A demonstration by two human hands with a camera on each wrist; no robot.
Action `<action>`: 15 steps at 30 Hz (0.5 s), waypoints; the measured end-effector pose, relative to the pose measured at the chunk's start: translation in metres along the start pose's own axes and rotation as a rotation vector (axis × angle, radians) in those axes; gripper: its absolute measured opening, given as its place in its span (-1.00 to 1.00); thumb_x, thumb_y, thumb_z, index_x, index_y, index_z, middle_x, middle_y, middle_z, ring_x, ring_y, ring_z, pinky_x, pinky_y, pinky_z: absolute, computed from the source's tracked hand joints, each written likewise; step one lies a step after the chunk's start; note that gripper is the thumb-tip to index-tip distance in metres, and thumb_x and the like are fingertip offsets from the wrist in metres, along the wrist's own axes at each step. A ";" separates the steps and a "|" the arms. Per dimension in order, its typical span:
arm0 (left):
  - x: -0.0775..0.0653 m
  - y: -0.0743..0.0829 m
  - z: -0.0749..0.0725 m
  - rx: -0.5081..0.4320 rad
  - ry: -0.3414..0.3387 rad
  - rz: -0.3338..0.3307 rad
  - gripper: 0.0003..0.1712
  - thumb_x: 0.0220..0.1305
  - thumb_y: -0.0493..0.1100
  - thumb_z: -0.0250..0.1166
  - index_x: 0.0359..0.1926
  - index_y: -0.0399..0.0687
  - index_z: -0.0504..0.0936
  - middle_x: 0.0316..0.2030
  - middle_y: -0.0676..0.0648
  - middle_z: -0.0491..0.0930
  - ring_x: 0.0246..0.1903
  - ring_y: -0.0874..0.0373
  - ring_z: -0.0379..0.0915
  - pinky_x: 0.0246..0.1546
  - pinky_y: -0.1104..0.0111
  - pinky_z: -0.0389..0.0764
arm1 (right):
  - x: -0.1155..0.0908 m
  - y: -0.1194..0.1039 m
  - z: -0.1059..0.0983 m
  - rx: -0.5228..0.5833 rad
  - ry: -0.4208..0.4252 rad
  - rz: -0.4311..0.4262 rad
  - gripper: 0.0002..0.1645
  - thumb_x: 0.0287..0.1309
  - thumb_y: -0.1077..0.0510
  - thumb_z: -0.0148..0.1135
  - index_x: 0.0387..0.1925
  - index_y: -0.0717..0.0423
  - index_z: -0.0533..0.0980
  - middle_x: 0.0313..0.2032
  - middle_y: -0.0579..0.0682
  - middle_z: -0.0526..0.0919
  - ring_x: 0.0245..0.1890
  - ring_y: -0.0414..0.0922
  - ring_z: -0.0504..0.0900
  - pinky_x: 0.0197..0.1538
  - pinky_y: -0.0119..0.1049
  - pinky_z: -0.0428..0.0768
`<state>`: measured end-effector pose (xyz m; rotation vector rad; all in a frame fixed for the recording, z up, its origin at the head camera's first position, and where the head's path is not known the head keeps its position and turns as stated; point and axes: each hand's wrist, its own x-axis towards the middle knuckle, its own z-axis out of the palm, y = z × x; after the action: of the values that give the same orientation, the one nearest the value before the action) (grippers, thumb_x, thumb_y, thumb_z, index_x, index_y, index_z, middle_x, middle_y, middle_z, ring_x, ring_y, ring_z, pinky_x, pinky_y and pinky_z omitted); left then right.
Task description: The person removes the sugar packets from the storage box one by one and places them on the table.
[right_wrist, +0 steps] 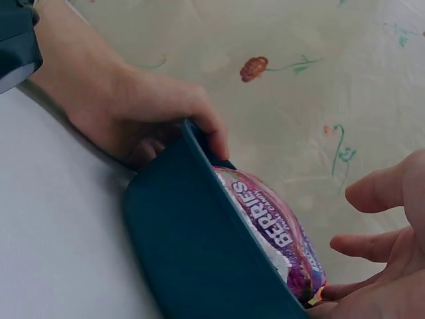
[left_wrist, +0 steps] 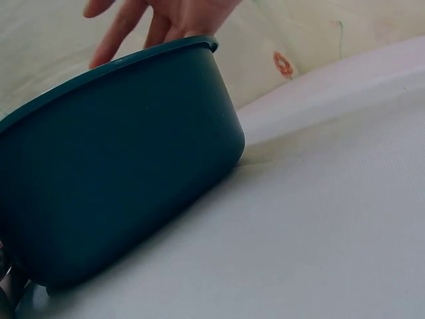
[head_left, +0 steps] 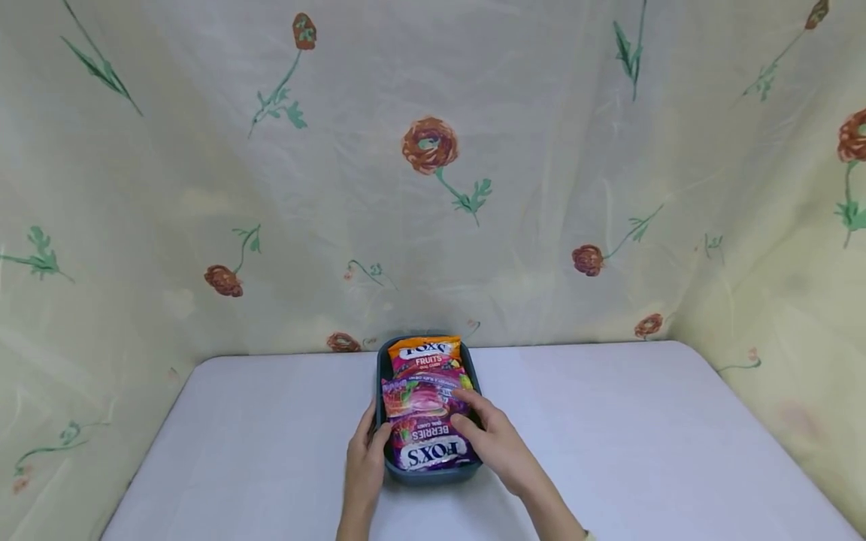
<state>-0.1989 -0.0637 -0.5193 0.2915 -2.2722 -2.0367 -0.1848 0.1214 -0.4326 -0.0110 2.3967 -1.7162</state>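
Note:
A dark teal plastic bin (head_left: 436, 476) stands on the white table, packed with candy bags. Nearest is a purple Fox's Berries bag (head_left: 429, 443); a pink-purple bag (head_left: 409, 398) lies behind it, and an orange and pink Fox's Fruits bag (head_left: 428, 359) is at the far end. My left hand (head_left: 365, 460) grips the bin's left side, its thumb hooked over the rim, as the right wrist view also shows. My right hand (head_left: 499, 445) is over the bin's right side with fingers spread, its fingertips at the pink-purple bag. The bin's wall hides the bags in the left wrist view.
The white table (head_left: 257, 451) extends to both sides of the bin. A pale curtain with printed flowers (head_left: 433, 248) hangs behind the table, close to the bin's far end, and along both sides.

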 end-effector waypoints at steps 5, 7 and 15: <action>-0.001 0.001 0.000 0.011 -0.005 -0.002 -0.36 0.34 0.00 0.01 0.41 0.04 0.20 0.41 -0.12 0.16 0.42 -0.12 -0.01 0.38 -0.06 0.06 | -0.001 0.008 0.004 -0.161 0.014 -0.115 -0.44 0.28 0.11 0.06 0.30 0.07 0.30 0.40 0.27 0.11 0.40 0.28 0.08 0.34 0.22 0.18; -0.002 0.002 0.000 0.017 -0.008 -0.004 -0.36 0.34 0.01 0.00 0.41 0.04 0.19 0.42 -0.13 0.15 0.43 -0.13 -0.02 0.38 -0.08 0.05 | -0.001 0.011 0.007 -0.241 0.032 -0.176 -0.41 0.27 0.10 0.08 0.31 0.11 0.29 0.41 0.28 0.08 0.39 0.28 0.11 0.31 0.19 0.25; -0.005 0.002 0.001 0.011 -0.021 -0.017 -0.36 0.35 -0.02 -0.01 0.42 0.05 0.16 0.43 -0.13 0.12 0.43 -0.13 -0.06 0.39 -0.08 0.03 | -0.004 0.021 0.010 -0.322 0.094 -0.212 -0.51 0.23 0.09 0.11 0.20 0.00 0.40 0.41 0.25 0.09 0.37 0.29 0.15 0.28 0.25 0.27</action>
<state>-0.1946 -0.0614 -0.5174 0.2923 -2.3020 -2.0451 -0.1767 0.1196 -0.4543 -0.2436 2.8053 -1.4146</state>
